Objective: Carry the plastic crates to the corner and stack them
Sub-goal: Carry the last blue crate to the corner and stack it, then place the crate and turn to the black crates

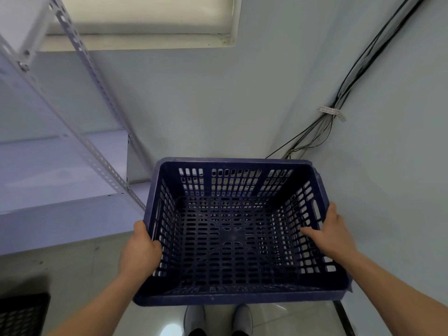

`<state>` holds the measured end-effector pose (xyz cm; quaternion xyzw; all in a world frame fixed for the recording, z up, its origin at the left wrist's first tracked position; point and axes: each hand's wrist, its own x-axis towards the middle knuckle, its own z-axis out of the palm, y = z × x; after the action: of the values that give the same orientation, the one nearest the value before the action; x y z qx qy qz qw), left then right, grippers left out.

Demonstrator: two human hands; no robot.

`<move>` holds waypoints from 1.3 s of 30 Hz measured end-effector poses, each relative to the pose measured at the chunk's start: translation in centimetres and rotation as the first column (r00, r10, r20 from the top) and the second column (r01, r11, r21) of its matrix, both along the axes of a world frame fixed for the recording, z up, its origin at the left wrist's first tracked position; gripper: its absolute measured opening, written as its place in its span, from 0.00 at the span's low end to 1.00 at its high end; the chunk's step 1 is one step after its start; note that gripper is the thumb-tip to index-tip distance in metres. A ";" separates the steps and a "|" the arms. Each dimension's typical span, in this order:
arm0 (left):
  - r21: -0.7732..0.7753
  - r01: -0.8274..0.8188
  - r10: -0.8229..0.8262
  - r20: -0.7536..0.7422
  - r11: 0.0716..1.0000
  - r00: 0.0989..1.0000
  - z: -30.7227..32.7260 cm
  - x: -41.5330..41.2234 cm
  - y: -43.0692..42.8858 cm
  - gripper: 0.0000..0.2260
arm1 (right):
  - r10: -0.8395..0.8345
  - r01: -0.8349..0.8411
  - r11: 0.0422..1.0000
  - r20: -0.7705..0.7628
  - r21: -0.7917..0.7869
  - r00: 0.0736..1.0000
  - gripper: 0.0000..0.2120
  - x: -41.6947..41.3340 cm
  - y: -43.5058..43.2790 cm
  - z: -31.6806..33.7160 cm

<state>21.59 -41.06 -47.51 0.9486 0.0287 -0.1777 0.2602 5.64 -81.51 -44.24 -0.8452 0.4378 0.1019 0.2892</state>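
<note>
The person stands facing a room corner with a dark blue perforated plastic crate point(238, 229) held out at waist height, empty and level, its open top toward the camera. The left hand point(140, 248) is wrapped over the left rim, fingers curled to the outside and the thumb hooked inside the wall; the right hand point(331, 232) clamps the right rim the same way, its thumb lying against the inner slotted wall just below the handle slot. Both hands are closed on the crate, which hangs clear of the floor point(97, 270), above the person's shoes point(217, 318). The corner sits just beyond the crate's far rim, where a bundle of cables point(339, 98) runs down the wall join, and a white metal shelving unit point(60, 166) stands close on the left. Another dark slotted crate point(23, 314) shows at the lower left edge. This looks like the carrying step nearly finished, with the set-down to come. The next move likely calls for lowering the crate straight down into the corner, keeping it level, clear of the shelf post and off the cables; whether a crate already waits beneath cannot be told, since the held one hides that spot.
</note>
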 end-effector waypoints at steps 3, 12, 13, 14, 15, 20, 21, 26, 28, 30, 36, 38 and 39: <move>0.012 0.002 -0.002 0.009 1.000 1.000 0.0 0.0 0.0 0.10 | 0.020 -0.020 1.000 -0.027 0.004 0.999 0.54 0.0 0.0 0.0; 0.031 0.043 -0.041 -0.070 0.999 0.997 0.8 0.2 0.0 0.10 | -0.010 0.018 0.996 -0.094 0.083 0.995 0.58 0.3 -0.1 0.7; 0.029 0.053 -0.051 -0.082 0.998 0.995 0.8 0.3 0.0 0.10 | -0.011 0.019 0.997 -0.106 0.081 0.994 0.58 0.2 0.0 0.7; 0.031 0.065 -0.062 -0.096 0.997 0.993 1.0 0.4 0.1 0.10 | -0.012 0.020 0.997 -0.116 0.074 0.993 0.58 0.2 0.1 0.7; 0.033 0.079 -0.074 -0.113 0.996 0.991 1.2 0.5 0.1 0.11 | -0.012 0.020 0.998 -0.121 0.060 0.993 0.58 0.2 0.2 0.7; 0.045 0.156 -0.147 -0.154 0.987 0.977 2.2 1.3 0.2 0.26 | 0.093 -0.123 0.985 -0.233 -0.118 0.968 0.55 0.5 1.8 1.6; 0.053 0.173 -0.164 -0.139 0.983 0.976 2.5 1.4 0.1 0.28 | 0.119 -0.157 0.977 -0.239 -0.147 0.964 0.54 0.7 2.3 1.9; 0.120 0.276 -0.273 -0.045 0.954 0.961 4.3 0.9 -0.2 0.37 | 0.206 -0.241 0.946 -0.173 -0.216 0.963 0.53 1.9 4.0 3.3; 0.120 0.274 -0.275 -0.010 0.954 0.961 5.4 0.6 -0.3 0.38 | 0.248 -0.270 0.937 -0.124 -0.223 0.961 0.53 2.3 4.5 3.8; 0.085 0.233 -0.235 0.010 0.969 0.972 6.7 0.2 -0.5 0.40 | 0.285 -0.296 0.929 -0.083 -0.222 0.955 0.53 2.6 4.9 4.2; 0.073 0.159 -0.165 0.084 0.985 0.983 10.4 -1.7 -1.0 0.45 | 0.403 -0.402 0.887 -0.042 -0.227 0.914 0.52 3.2 6.2 5.9; 0.071 0.140 -0.147 0.105 0.988 0.984 11.3 -2.6 -1.0 0.45 | 0.435 -0.430 0.872 -0.031 -0.235 0.900 0.52 3.2 6.3 6.7; 0.069 0.130 -0.138 0.116 0.989 0.984 11.8 -3.1 -1.0 0.45 | 0.452 -0.442 0.864 -0.019 -0.240 0.892 0.52 3.2 6.3 7.1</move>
<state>18.48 -42.11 -35.73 0.9649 -0.0454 -0.1365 0.2198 8.80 -75.24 -37.13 -0.9537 0.2336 0.0968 0.1627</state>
